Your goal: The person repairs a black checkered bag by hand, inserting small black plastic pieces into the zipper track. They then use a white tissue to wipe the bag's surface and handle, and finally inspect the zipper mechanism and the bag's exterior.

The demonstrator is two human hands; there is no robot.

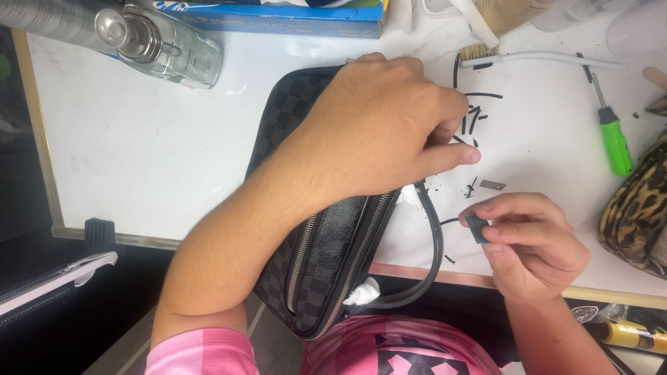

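So the biggest thing here is the white table (139, 153), and everything else I'll place off the black checkered bag (326, 257) lying in the middle of it, hanging partly over the near edge. The bag has two zippers running along it and bits of white paper poking out. Its black strap (436, 236) loops out on the right side.

The left hand (379, 128) lies across the top of the bag, fingers curled, thumb and fingertips pinched together just above where the strap starts; can't tell exactly what it's pinching. The right hand (531, 239) sits right of the strap, loosely closed, holding a small dark flat piece (476, 228) between thumb and fingers.

Far right of the bag there's a leopard print pouch (636, 215). Up-left of the bag, a clear glass bottle (167, 45) with a metal cap. Upper right, a green-handled screwdriver (613, 135). Between the bag and the screwdriver, loads of black strip trimmings (474, 114), plus a tiny metal blade (492, 185) just above the right hand.
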